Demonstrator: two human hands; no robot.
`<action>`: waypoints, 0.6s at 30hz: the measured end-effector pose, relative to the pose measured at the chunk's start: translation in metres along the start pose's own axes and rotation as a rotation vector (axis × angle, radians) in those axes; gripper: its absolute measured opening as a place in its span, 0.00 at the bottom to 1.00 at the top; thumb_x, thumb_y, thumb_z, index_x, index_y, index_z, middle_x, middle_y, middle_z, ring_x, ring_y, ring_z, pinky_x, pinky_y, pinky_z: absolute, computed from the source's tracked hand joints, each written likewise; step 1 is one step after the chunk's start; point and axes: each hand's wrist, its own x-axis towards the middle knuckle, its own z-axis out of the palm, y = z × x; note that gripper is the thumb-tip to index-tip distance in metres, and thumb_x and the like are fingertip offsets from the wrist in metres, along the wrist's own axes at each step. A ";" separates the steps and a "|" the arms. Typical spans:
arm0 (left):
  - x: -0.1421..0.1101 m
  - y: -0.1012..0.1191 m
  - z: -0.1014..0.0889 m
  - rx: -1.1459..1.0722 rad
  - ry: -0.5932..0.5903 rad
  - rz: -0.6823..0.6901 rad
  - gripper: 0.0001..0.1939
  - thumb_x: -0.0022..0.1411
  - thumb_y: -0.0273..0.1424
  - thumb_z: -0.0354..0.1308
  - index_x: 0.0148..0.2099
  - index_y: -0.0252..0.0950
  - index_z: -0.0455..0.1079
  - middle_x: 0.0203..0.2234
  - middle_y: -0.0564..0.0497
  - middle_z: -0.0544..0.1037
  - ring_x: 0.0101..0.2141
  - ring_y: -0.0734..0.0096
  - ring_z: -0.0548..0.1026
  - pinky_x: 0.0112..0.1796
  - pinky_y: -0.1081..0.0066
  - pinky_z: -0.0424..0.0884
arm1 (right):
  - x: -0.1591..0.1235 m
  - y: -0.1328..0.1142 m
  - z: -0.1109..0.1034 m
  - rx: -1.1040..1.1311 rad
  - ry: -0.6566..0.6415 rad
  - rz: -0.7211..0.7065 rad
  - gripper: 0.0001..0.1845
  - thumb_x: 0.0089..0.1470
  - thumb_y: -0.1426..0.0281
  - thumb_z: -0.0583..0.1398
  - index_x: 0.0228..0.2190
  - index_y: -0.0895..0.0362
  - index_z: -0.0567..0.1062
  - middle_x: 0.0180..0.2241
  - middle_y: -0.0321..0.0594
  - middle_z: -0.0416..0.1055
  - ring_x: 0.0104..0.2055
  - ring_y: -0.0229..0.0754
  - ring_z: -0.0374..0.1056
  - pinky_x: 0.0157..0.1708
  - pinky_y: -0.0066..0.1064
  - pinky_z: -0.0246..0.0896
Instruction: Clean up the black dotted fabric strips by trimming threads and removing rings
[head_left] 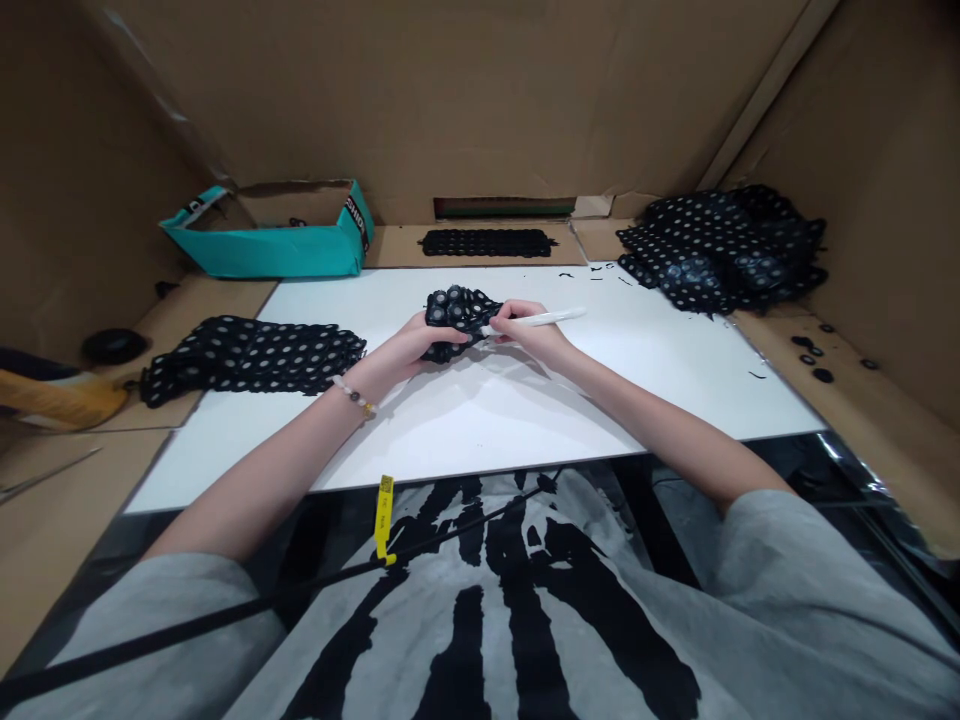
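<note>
A black perforated sheet of joined rings (456,300) is bent up above the white board (480,430). My left hand (421,343) is closed on its left side, the thumb lying across the front. In my right hand (531,328) is a slim white pen-like tool (559,317), gripped like a pen with its tip at the sheet's right edge. What kind of tip it has is too small to tell. Another black perforated sheet (262,355) lies flat to the left of my left forearm.
A teal open box (277,250) stands at back left. A small black sheet (486,242) lies at back centre, and a pile of black perforated sheets (720,250) at back right. Loose black rings (822,375) are on the right cardboard. A yellow bottle (64,395) and tweezers (49,473) lie left.
</note>
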 end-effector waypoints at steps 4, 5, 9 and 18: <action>0.009 -0.009 -0.001 0.005 0.027 0.031 0.26 0.37 0.27 0.70 0.42 0.35 0.71 0.38 0.47 0.79 0.38 0.59 0.76 0.36 0.64 0.73 | -0.004 0.002 0.002 -0.290 0.017 -0.161 0.11 0.49 0.63 0.60 0.21 0.56 0.67 0.23 0.34 0.67 0.29 0.38 0.62 0.31 0.30 0.55; 0.011 -0.012 -0.001 0.012 0.028 0.040 0.25 0.36 0.26 0.70 0.41 0.34 0.71 0.38 0.46 0.79 0.38 0.59 0.76 0.38 0.63 0.73 | -0.004 0.003 0.003 -0.348 0.022 -0.198 0.11 0.50 0.65 0.59 0.21 0.56 0.66 0.24 0.34 0.67 0.30 0.38 0.62 0.31 0.30 0.54; 0.017 -0.018 -0.003 0.035 -0.016 0.078 0.24 0.35 0.25 0.69 0.40 0.33 0.71 0.38 0.46 0.79 0.41 0.58 0.76 0.44 0.60 0.72 | -0.005 0.008 0.008 -0.494 0.011 -0.273 0.11 0.51 0.66 0.56 0.21 0.55 0.64 0.25 0.35 0.67 0.32 0.40 0.61 0.34 0.31 0.52; 0.015 -0.013 -0.010 0.066 -0.100 0.045 0.26 0.38 0.28 0.70 0.43 0.36 0.72 0.42 0.44 0.79 0.43 0.54 0.76 0.45 0.58 0.72 | -0.004 0.009 0.009 -0.534 0.048 -0.293 0.12 0.54 0.66 0.55 0.21 0.54 0.63 0.26 0.36 0.68 0.33 0.42 0.62 0.33 0.32 0.52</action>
